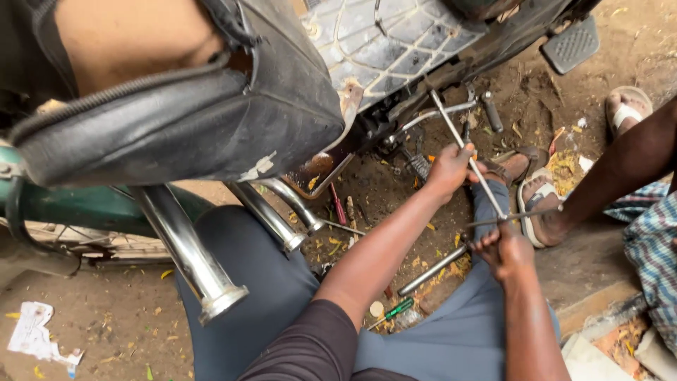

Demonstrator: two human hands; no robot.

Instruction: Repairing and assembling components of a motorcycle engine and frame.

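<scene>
Under the dark scooter (395,49), both hands hold one long T-shaped metal wrench (471,164). The left hand (449,169) is wrapped tight around the long rod, partway up it. The right hand (505,248) is closed around the low end of the rod, where a thin cross bar (518,215) runs out to both sides. From the left hand, the rod goes up and away to the scooter's underside, near a bent metal lever (451,109). Below the right hand, a grey metal pipe (431,270) lies on the dirt beside the person's blue trouser leg (458,331). Nearer the body from there, a green-handled screwdriver (395,310) lies on the ground. Just past the right hand sits another person's foot in a sandal (539,201), close to the cross bar. Far off to the left of both hands, shiny chrome tubes (190,254) slant down from under the black seat (176,120).
</scene>
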